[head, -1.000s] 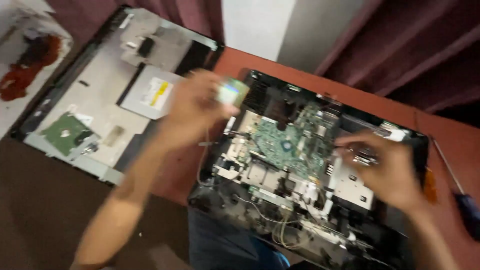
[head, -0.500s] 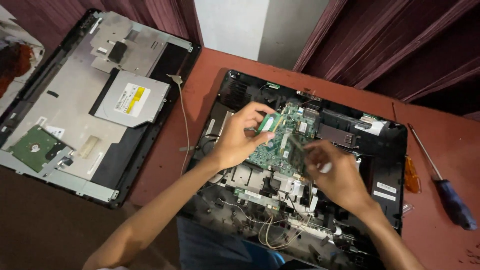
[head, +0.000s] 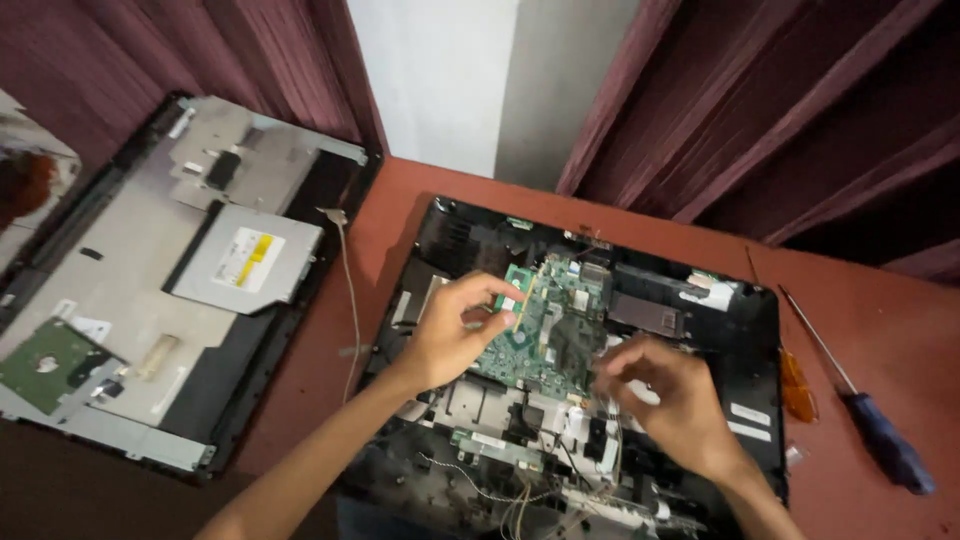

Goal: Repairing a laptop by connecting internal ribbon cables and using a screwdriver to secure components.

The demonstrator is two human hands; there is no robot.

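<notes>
An opened black computer chassis [head: 745,330] lies on the red-brown table, with a green motherboard [head: 555,340] in its middle. My left hand [head: 450,335] pinches a small green circuit card [head: 517,292] against the board's upper left edge. My right hand [head: 685,405] hovers over the board's lower right corner. Its fingers are bent and bunched close to the board, and motion blur hides whether they grip anything. Loose wires and metal brackets [head: 500,455] fill the chassis below the board.
A second opened panel [head: 150,300] lies to the left, carrying a silver optical drive [head: 245,260] and a green drive board [head: 45,365]. A thin cable [head: 347,290] runs between the two units. A blue-handled screwdriver [head: 885,440] and an orange tool [head: 798,385] lie at the right. Maroon curtains hang behind.
My left hand came down from above the left panel, carrying the small card to the motherboard's edge. My right hand moved in from the chassis's right side to the board's lower corner.
</notes>
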